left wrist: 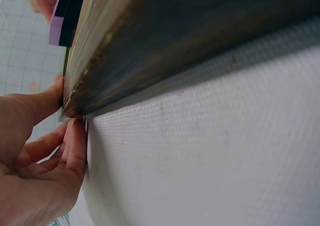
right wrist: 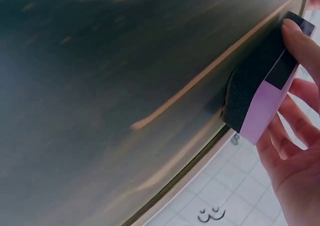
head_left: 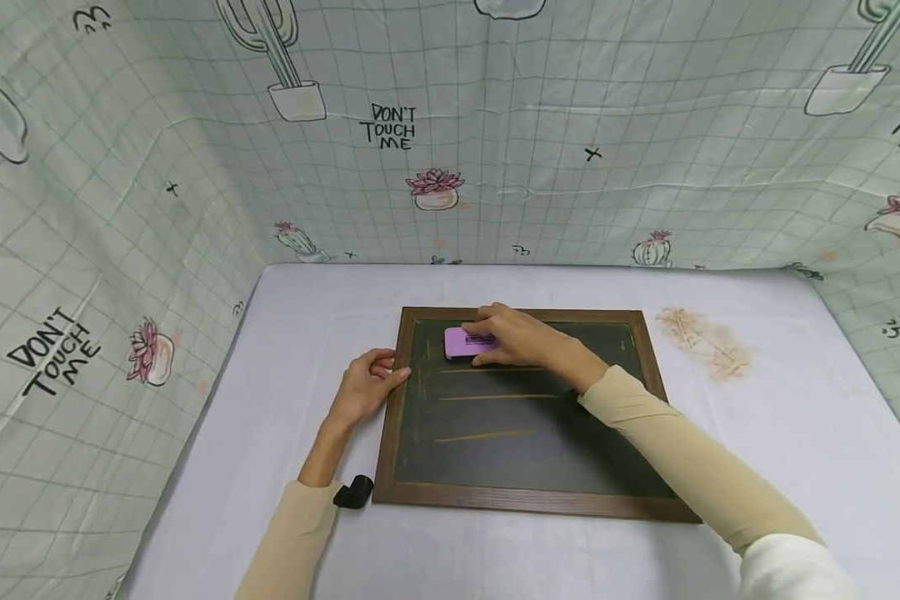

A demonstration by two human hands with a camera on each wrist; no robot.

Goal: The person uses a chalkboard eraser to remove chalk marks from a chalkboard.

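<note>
A chalkboard (head_left: 495, 462) with a brown wooden frame lies on the table, bearing a few yellowish chalk lines. My right hand (head_left: 521, 337) grips a purple chalkboard eraser (head_left: 461, 342) near the board's upper left. In the right wrist view, the eraser (right wrist: 262, 108) shows a black felt side against the board beside a chalk line (right wrist: 210, 68); thumb and fingers hold it from opposite sides. My left hand (head_left: 363, 387) is at the frame's left edge. Seen from the left wrist, its thumb and fingertips (left wrist: 76, 136) pinch the wooden frame (left wrist: 92, 50) from either side.
Brownish smudges (head_left: 705, 342) mark the white tablecloth (head_left: 307, 312) right of the board. A grid-patterned cloth (head_left: 540, 125) with cactus drawings hangs behind and at the sides. A black wrist device (head_left: 354, 492) sits at the left sleeve, close to the board's lower left corner.
</note>
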